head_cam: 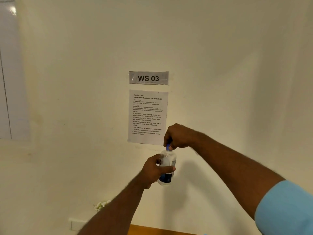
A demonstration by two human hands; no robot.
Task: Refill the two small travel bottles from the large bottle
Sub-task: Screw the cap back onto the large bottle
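Gripping a clear plastic bottle with dark blue label (166, 167) just below the white printed instruction sheet (147, 116).
Left hand (153, 170) wraps its body; right hand (177, 136) pinches its blue cap (168, 147). Sheet reads "Contact Lens Solution Travel Bottle Refill"; above it, grey sign "WS 03" (148, 78).

A numbered workstation (staged for recording): the "WS 03" sign (148, 77) and task sheet (147, 116) hang on a cream wall (228, 65).
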